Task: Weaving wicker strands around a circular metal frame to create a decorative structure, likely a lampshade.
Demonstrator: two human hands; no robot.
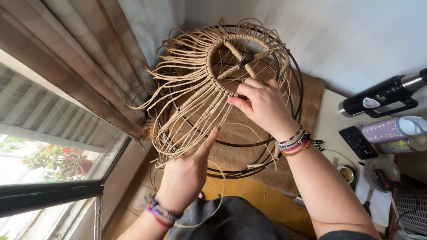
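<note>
- Beige paper cord is wound and knotted over a dark metal wire frame, round like a lampshade, which hangs in the middle of the view in front of a white wall.
- The cord covers the small inner ring of the frame, and many loose strands fall from it over the left side of the frame.
- The right hand lies on the frame just below the inner ring; its thumb and fingers are closed in a pinch on the cord there.
- The left hand is lower, at the bottom edge of the frame; its forefinger is stretched up and touches the hanging strands, while the other fingers are curled. I cannot tell if they hold a strand.
- Both wrists carry coloured bead bracelets.
- Behind the frame a brown towel lies over a table.
- To the right, on the table, are a black bottle lying on its side, a glittery lilac tumbler and a dark phone.
- On the left are a striped curtain and a window with a red flowering plant outside.
</note>
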